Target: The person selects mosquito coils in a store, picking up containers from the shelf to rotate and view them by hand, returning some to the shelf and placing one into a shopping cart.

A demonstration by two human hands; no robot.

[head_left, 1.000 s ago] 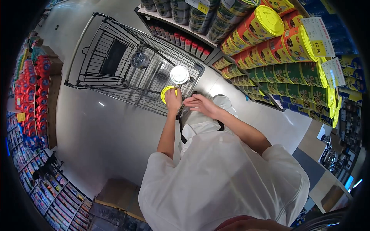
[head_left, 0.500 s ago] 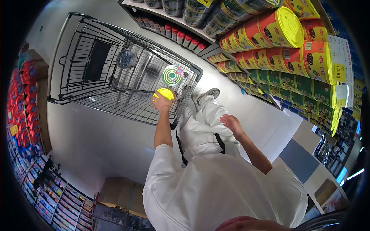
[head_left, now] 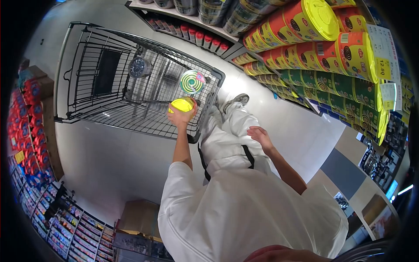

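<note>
My left hand (head_left: 183, 118) is wrapped around a yellow-lidded tub (head_left: 181, 104), holding it at the near end of a wire shopping cart (head_left: 152, 43). The tub's side is mostly behind my fingers. Just beyond it inside the cart is a round green-and-white package (head_left: 192, 82) printed with a spiral. A dark round-topped container (head_left: 139, 67) lies deeper in the cart. Over my trouser leg, my right hand (head_left: 260, 135) hangs with its fingers stretched out, holding nothing.
Shelves on the right hold stacked red-and-yellow tubs (head_left: 321, 50) and green tubs (head_left: 349, 89) with yellow lids. Red-capped cans (head_left: 199, 38) line a lower shelf. Red packages (head_left: 31, 131) stand at the left, and a cardboard box (head_left: 139, 218) sits lower down.
The view has shifted slightly, and the cart and shelves appear a little higher and further left. My left hand still grips the tub over the cart, while the right stays near my leg.
</note>
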